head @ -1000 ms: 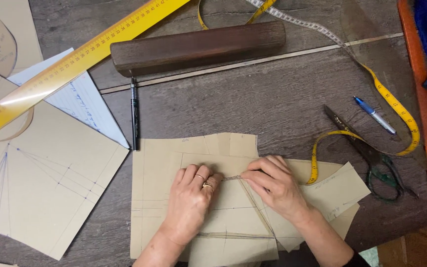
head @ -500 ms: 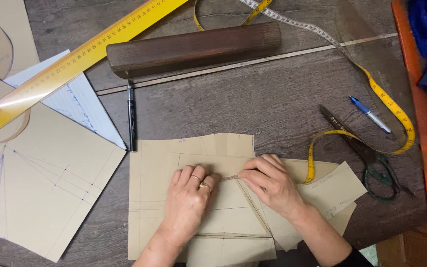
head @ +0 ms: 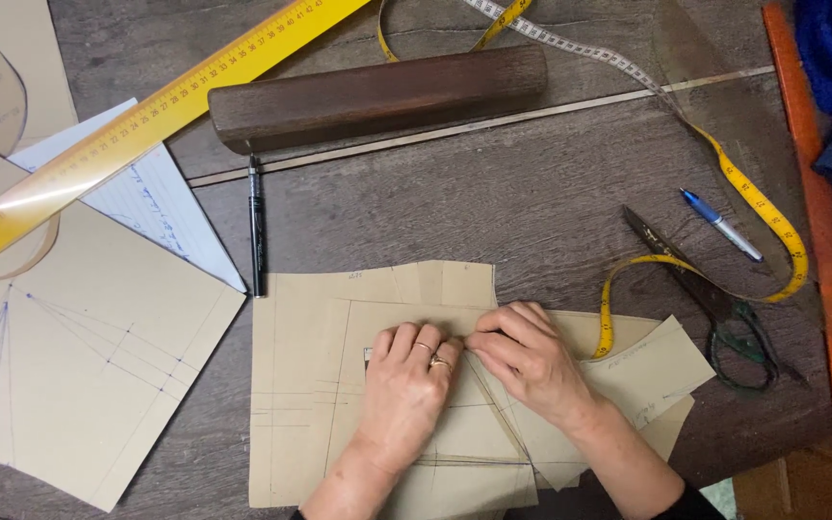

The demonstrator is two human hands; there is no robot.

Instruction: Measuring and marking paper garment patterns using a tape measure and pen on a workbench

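Several tan paper pattern pieces (head: 310, 327) with pencil lines lie stacked on the dark wooden table (head: 493, 202). My left hand (head: 406, 385) lies flat on the top piece, fingers together, with rings on two fingers. My right hand (head: 527, 361) sits just to its right, fingertips pinched at a fold or edge of the paper where the two hands meet. More tan pieces (head: 657, 371) stick out from under my right wrist.
A black pen (head: 256, 226) lies left of the stack. Behind it are a dark wooden block (head: 377, 96), a long yellow ruler (head: 146, 120) and a yellow tape measure (head: 724, 183). Scissors (head: 715, 303) and a blue pen (head: 721, 224) lie right. Drafted paper sheets (head: 79, 356) lie left.
Both hands stay on the pattern pieces in nearly the same pose. The view has shifted slightly; nothing else on the table moved.
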